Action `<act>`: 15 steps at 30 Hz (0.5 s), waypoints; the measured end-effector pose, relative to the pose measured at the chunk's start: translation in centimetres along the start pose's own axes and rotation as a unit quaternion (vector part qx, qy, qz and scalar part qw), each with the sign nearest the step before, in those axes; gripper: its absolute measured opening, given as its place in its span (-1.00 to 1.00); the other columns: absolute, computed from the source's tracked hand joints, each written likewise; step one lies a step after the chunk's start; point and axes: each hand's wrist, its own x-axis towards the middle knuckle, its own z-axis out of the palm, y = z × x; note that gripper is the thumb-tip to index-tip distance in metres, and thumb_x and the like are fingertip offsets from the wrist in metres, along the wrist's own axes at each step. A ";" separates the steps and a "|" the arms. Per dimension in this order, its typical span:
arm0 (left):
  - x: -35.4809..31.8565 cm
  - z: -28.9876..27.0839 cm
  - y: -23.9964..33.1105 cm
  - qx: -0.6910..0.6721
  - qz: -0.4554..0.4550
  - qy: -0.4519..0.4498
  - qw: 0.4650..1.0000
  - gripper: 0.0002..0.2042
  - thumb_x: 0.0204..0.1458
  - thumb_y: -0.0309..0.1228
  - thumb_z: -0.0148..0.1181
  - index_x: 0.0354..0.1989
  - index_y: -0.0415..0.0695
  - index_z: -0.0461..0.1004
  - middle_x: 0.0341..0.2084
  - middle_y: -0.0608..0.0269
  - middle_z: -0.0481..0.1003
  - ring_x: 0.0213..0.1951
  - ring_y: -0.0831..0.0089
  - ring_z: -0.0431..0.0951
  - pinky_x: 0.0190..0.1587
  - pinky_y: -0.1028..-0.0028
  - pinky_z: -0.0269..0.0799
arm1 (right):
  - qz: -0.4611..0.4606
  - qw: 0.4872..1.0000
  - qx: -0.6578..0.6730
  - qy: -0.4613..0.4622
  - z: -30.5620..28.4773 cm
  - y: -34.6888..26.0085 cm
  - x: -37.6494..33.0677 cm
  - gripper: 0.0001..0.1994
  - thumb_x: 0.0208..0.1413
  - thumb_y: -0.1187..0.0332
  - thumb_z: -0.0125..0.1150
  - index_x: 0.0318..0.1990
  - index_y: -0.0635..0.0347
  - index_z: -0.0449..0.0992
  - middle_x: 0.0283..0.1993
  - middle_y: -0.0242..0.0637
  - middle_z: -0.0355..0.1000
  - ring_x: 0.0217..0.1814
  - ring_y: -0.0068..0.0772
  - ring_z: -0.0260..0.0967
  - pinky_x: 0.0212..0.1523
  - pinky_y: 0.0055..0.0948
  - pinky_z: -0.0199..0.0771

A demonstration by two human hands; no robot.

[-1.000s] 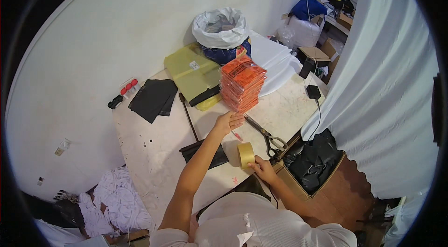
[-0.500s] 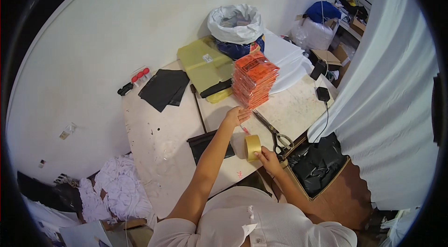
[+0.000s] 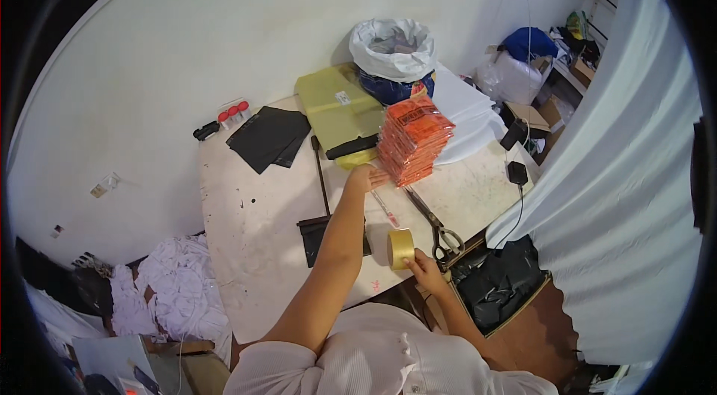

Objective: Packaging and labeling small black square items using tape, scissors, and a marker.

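A worn white worktable stands against a plain white wall, with crumpled white cloth heaped on the floor well to the left of the person's left arm. The left hand is stretched forward, fingers extended and touching the near bottom corner of a stack of orange packets; whether it pinches a packet or only rests against it cannot be told. The right hand sits close to the body, fingers curled around the lower edge of a roll of yellowish tape that stands on its rim on the table.

Judging by the scene, the packets are already gathered into one neat, tall stack, and no tape seems to be drawn off the roll yet, so any binding looks still ahead.

Large scissors lie shut just beyond the right hand, between it and the stack. A thin red-and-white pen-like stick lies between the two hands. Beyond the left hand lies a flat yellow-green package bearing a small white label, and behind that a white bag with a rolled-open mouth. Flat black bags lie far left of the left hand.
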 end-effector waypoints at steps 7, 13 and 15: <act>-6.4 0.9 -0.1 0.135 0.023 -0.228 0.964 -0.60 0.10 -0.17 -0.09 -0.13 -0.32 0.35 -0.18 -0.07 0.45 -0.10 0.16 0.47 -0.07 0.22 0.42 | 0.077 0.995 -0.005 -0.071 -1.9 -1.4 -2.0 -0.76 0.02 0.25 0.19 -0.31 0.27 0.46 -0.57 -0.41 0.33 -0.55 -0.68 0.15 -0.52 -0.57 0.23; -14.7 3.0 0.0 0.263 0.041 -0.309 0.913 -0.46 0.11 0.02 -0.16 -0.03 -0.26 0.35 -0.17 0.01 0.46 -0.15 0.22 0.51 -0.12 0.35 0.45 | 0.028 0.998 -0.065 0.005 -3.5 -2.6 -1.6 -0.82 0.01 0.35 0.15 -0.33 0.30 0.46 -0.48 -0.28 0.43 -0.48 -0.51 0.31 -0.42 -0.51 0.32; -16.4 3.7 0.3 0.289 0.067 -0.336 0.894 -0.46 0.13 0.01 -0.20 -0.01 -0.26 0.34 -0.17 0.00 0.46 -0.16 0.22 0.52 -0.13 0.37 0.46 | -0.035 0.979 -0.138 0.146 -5.0 -1.8 -0.8 -0.86 -0.02 0.42 0.12 -0.33 0.31 0.45 -0.40 -0.17 0.44 -0.38 -0.29 0.38 -0.34 -0.40 0.35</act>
